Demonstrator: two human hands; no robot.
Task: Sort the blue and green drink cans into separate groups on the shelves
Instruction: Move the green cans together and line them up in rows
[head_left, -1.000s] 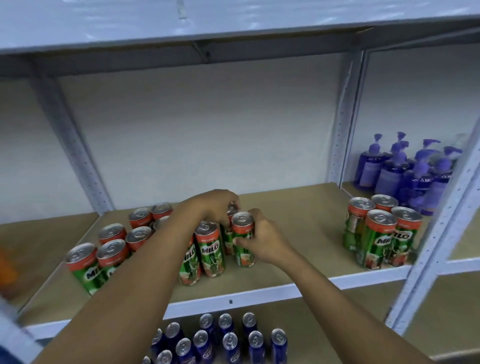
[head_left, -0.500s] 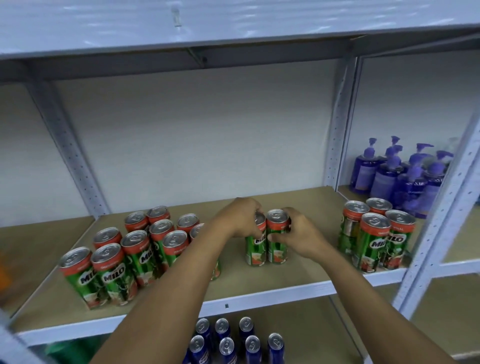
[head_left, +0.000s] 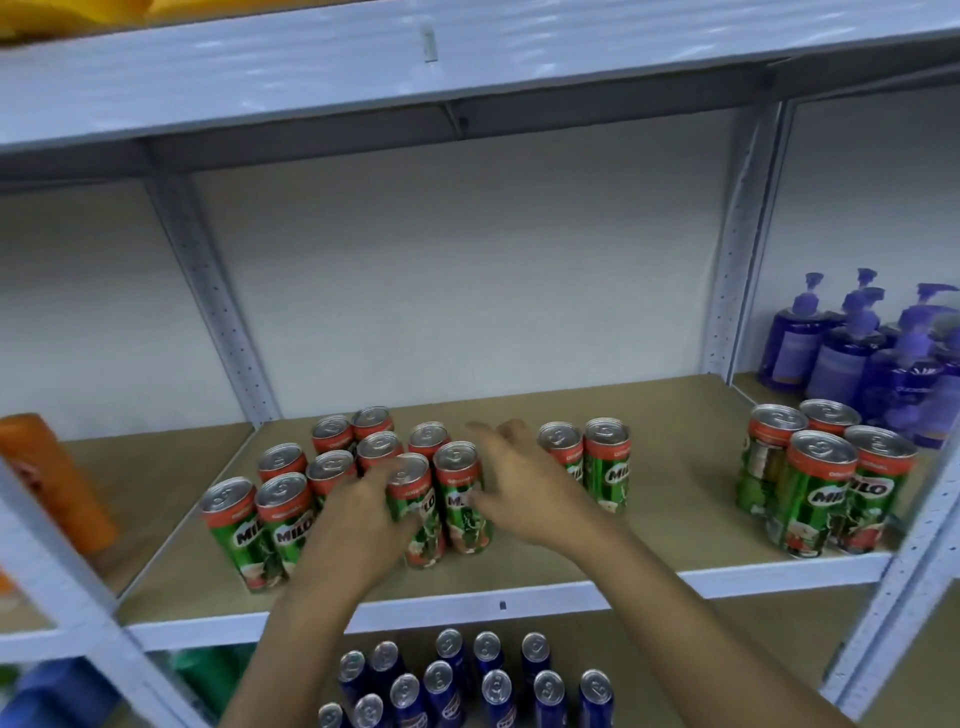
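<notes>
between the two hands (head_left: 363, 519) stand two green cans (head_left: 457, 499) at the front right edge of the big green cluster (head_left: 311, 483) on the middle shelf (head_left: 519, 592). left hand's fingers lie against the side of the nearer can, loosely curved – whether they truly wrap it is hard to tell through the blur, so i would call that hand slack, touching only. right hand (head_left: 524, 488) hovers just right of the second can with fingers spread, gripping nothing. beyond the right hand a pair of green cans (head_left: 587, 467) stands apart, and well off to the right four more (head_left: 826, 478) sit near the purple pump bottles (head_left: 872, 353). below the wrists, on the lower shelf, the blue cans (head_left: 467, 680) are grouped on their own.

these cans are slim, tall and rigid, likely full and so fairly heavy for their width – smooth printed metal that can slip, and top-heavy enough to topple if nudged near the rim. i would take each round the mid-body, thumb opposite fingers, or slide them upright by pushing low on the wall.
</notes>
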